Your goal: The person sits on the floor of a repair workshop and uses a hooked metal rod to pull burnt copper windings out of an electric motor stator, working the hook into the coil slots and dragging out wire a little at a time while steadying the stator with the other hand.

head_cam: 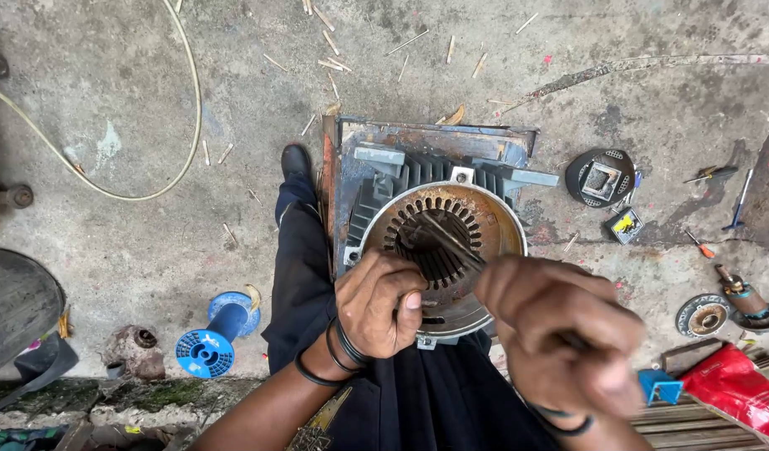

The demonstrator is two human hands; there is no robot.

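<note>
Nearest: your right hand (pixel 568 338), blurred, fingers curled shut around a thin rod (pixel 451 242) that slants into the motor's bore. Beside it, your left hand (pixel 380 301), fingers bent against the rim; whether they grip anything cannot be told. Next: motor housing (pixel 439 225), slotted core facing up, on a rusty metal plate (pixel 351 159) between your knees. Farther left: blue spool (pixel 209 342). Far right: scattered screwdrivers (pixel 718 209).

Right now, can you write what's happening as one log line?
left hand: on motor stator rim | right hand: grip shut on thin rod poking into slots | blue spool: on floor, left
</note>
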